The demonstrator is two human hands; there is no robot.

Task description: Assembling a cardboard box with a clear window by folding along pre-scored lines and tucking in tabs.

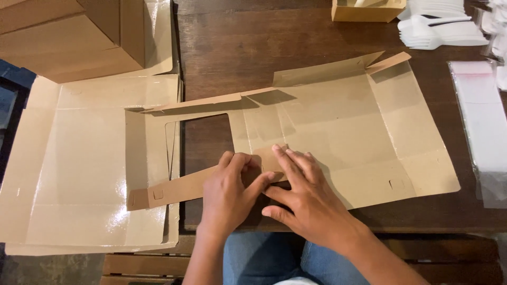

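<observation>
A flat brown cardboard box blank (364,132) lies unfolded on a dark wooden table (248,47), glossy side up, its far flaps raised. My left hand (229,192) pinches a small fold of the blank near its front edge, with a long narrow flap (169,191) running off to the left. My right hand (303,198) presses flat on the same fold, fingers spread, touching the left hand.
A stack of unfolded box blanks (84,169) lies at the left, with folded cardboard boxes (74,37) behind it. White plastic cutlery (441,26) and a small carton (367,9) sit at the back right. Clear plastic bags (483,121) lie at the right edge.
</observation>
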